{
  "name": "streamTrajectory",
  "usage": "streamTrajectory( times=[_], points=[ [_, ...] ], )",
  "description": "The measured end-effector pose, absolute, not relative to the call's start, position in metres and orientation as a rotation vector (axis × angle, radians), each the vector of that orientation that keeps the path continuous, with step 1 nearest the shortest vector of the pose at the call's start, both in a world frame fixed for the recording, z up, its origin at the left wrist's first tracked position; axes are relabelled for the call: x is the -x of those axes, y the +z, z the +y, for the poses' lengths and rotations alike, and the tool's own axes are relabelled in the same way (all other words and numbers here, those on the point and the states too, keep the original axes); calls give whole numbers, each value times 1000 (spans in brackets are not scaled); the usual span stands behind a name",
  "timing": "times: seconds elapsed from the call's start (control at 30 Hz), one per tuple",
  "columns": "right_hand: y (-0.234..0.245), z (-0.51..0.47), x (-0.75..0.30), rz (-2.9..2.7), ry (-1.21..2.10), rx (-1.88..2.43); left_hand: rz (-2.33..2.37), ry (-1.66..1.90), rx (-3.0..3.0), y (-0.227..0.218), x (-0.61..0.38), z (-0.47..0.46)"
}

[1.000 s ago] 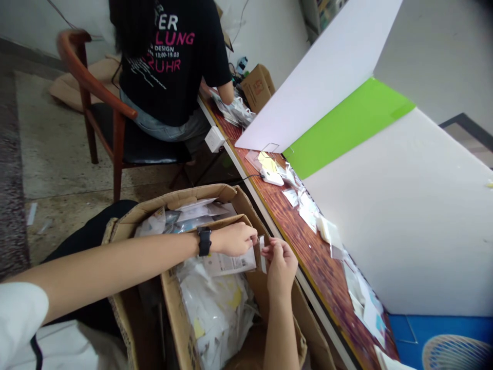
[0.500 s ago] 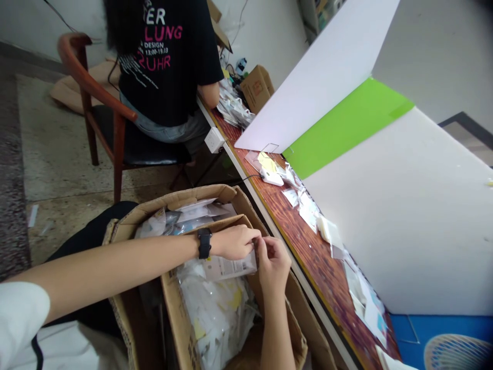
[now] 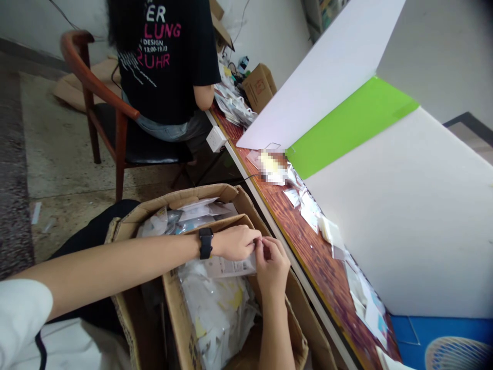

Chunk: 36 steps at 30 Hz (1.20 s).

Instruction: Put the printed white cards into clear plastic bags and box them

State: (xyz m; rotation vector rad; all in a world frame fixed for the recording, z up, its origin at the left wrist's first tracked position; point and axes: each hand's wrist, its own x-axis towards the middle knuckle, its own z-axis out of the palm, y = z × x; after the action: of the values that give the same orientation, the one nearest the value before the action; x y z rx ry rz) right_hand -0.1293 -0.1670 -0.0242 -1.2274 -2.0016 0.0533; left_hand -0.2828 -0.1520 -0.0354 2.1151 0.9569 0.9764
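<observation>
My left hand [image 3: 234, 242], with a black watch on its wrist, reaches in from the left and curls over the top edge of a white printed packet [image 3: 229, 267]. My right hand [image 3: 272, 267] rises from below, its fingertips meeting the left ones at the packet's upper right corner. Whatever small part they pinch there is hidden by my fingers. The packet rests above a clear plastic bag of white packaging [image 3: 217, 313], inside an open cardboard box [image 3: 173, 329] in front of me.
A second box section holds plastic-wrapped packets [image 3: 177, 218]. To the right runs a wooden desk [image 3: 319, 262] with small white packets [image 3: 310, 213], backed by white [image 3: 400, 205] and green [image 3: 346, 126] panels. A co-worker [image 3: 165, 61] sits farther along on a wooden chair [image 3: 115, 118].
My right hand has moved up and left, closing against my left fingertips. The narrow white strip beside the packet's right edge no longer shows. The co-worker's arm has shifted slightly.
</observation>
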Motion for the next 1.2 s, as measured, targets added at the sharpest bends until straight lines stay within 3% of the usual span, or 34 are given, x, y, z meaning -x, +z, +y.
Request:
streamTrajectory(
  times=[0.43,1.2],
  points=[
    [-25,-168,134,-1888,47,1289,960,964,-2154,-37,282,-151],
    [-24,-165,128,-1375,620,1377,919,1029,-2042,-27,285,-150]
  ],
)
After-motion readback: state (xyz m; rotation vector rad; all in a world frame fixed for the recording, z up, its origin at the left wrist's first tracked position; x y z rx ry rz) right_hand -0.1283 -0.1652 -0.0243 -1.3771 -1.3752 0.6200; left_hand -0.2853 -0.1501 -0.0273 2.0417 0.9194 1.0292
